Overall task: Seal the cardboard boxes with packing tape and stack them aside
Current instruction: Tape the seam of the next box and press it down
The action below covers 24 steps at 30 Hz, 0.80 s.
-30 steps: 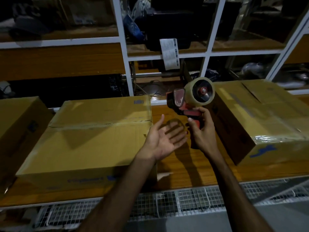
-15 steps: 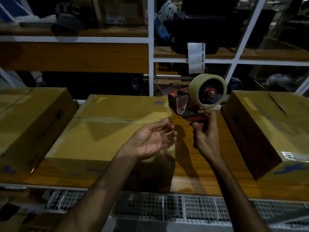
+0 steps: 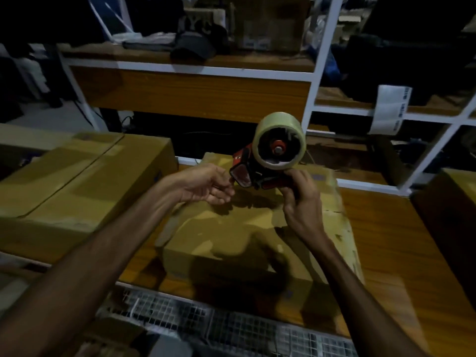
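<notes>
Red and black tape dispenser point(image 3: 253, 173) with a pale beige roll of tape point(image 3: 279, 140), yellow-brown cardboard boxes point(image 3: 257, 228), orange-brown wood-grain table point(image 3: 381, 243), white shelf frame point(image 3: 315, 81), grey wire mesh point(image 3: 231, 328), white label with dark print point(image 3: 389, 109)

No text could be read: the print on the white paper label point(image 3: 390, 109) hanging from the shelf was too blurred.

one head-worn camera looks forward and down, close over the wooden bench point(image 3: 381, 243).
</notes>
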### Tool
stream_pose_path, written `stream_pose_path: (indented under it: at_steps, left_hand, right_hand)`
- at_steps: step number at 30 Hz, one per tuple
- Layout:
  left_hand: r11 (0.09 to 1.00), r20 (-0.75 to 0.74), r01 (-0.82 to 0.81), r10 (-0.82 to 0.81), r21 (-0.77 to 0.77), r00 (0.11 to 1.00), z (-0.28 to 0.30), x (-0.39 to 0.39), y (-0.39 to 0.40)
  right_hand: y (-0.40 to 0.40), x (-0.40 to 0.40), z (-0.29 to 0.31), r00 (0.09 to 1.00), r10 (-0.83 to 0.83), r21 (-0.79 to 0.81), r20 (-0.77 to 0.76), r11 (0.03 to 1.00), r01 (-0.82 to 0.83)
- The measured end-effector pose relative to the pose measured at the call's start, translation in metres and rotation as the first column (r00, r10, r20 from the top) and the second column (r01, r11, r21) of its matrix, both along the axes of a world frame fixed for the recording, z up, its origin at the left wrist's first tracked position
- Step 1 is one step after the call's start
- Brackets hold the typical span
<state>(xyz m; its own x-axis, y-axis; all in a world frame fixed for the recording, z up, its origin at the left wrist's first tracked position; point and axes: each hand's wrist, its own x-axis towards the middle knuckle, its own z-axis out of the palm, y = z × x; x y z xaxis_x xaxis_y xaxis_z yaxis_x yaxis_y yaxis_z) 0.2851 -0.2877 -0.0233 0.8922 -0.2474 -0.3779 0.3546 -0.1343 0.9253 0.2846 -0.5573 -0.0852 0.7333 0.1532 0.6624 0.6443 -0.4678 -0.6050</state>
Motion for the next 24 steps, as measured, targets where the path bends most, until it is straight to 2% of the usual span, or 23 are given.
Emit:
stream_pose_path:
  at_steps: [5,9,12,16,20,24]
  left_hand:
    - [0.976,0.064,-0.1,0.089,0.193,0.994,-0.002,0.013,0.096]
    - [0.961,0.047,-0.111,0.102,0.252,0.994,-0.021,0.01,0.164]
    - [0.944,0.019,-0.281,0.282,0.174,0.959,-0.047,0.021,0.17]
    - [0.853,-0.023,-0.506,0.513,0.123,0.858,-0.086,0.036,0.175]
    - [0.84,0.027,-0.532,0.533,0.106,0.846,-0.114,0.034,0.171]
    - [0.873,-0.021,-0.486,0.487,0.041,0.873,-0.135,0.04,0.18]
  right_hand:
    - [0.043,0.038,0.003,0.998,-0.033,-0.096,0.059,0.995,0.039]
    - [0.044,0.049,-0.004,0.999,-0.053,-0.094,-0.01,0.994,0.052]
    - [0.067,0.04,-0.012,0.998,-0.042,-0.149,-0.047,0.988,0.035]
    - [0.092,0.03,-0.014,0.995,-0.089,-0.16,-0.05,0.984,0.08]
    - [0.099,0.032,-0.015,0.988,-0.1,-0.171,-0.114,0.982,0.08]
    - [0.096,0.038,-0.019,0.989,-0.099,-0.245,-0.112,0.967,0.069]
